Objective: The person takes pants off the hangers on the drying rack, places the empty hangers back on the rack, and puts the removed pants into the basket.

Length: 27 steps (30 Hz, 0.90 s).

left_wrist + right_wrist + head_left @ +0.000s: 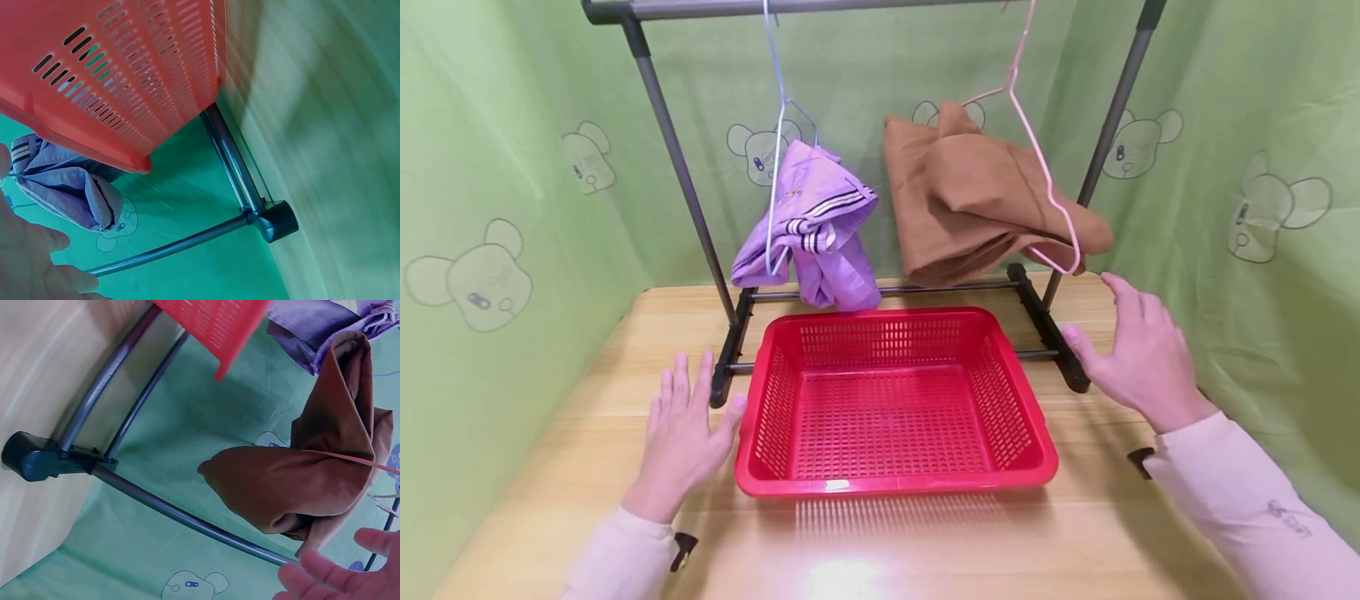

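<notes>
An empty red plastic basket (pixel 895 483) stands on the wooden table, between both hands. My left hand (pixel 681 446), fingers spread, is beside the basket's left rim, its thumb right at the edge. On the other side, my right hand (pixel 1142 354) is held with straight fingers, away from the basket and below the pink hanger. Purple clothing (pixel 827 208) with black and white stripes hangs folded over a blue hanger (pixel 777 125). A brown garment (pixel 977 192) is draped over a pink hanger (pixel 1037 154). Neither hand holds anything.
The hangers hang from the top bar (pixel 715 8) of a grey metal rack, whose black feet (pixel 1067 367) rest on the wooden table (pixel 655 333) behind and beside the basket. Green cloth walls (pixel 467 200) with bear drawings enclose the table on the left, back and right.
</notes>
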Tool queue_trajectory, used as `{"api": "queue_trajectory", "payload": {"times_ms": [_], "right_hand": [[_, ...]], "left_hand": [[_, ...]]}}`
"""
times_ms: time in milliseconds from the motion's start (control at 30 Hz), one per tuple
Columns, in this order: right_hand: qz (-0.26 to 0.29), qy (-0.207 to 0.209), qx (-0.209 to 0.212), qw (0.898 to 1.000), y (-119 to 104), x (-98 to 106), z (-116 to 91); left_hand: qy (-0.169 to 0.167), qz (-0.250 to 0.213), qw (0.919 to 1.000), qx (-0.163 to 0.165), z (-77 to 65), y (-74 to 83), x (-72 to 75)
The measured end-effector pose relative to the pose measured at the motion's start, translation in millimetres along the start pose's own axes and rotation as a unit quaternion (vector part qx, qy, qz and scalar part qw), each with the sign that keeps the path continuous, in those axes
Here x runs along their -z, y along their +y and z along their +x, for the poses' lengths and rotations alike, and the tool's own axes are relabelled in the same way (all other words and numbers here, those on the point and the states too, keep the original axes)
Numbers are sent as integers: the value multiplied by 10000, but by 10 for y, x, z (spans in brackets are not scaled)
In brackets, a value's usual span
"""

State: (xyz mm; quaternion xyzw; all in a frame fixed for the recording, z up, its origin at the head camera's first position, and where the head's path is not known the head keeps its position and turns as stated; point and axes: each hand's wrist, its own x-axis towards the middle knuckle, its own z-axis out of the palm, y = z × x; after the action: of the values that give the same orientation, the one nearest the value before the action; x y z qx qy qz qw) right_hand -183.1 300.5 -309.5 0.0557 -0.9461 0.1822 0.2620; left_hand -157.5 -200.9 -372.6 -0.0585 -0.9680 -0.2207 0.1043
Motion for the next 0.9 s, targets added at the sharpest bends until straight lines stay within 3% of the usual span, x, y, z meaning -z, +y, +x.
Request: {"api": "queue_trajectory", "payload": {"times_ms": [567,900], "right_hand": [[739,505,152,9959,-147,123,252],[1260,865,171,9881,-277,210,416]], "left_hand": [[-470,-568,9972,153,-8,-15,-80],[-696,-1146,9906,255,-7,5,-133]]}}
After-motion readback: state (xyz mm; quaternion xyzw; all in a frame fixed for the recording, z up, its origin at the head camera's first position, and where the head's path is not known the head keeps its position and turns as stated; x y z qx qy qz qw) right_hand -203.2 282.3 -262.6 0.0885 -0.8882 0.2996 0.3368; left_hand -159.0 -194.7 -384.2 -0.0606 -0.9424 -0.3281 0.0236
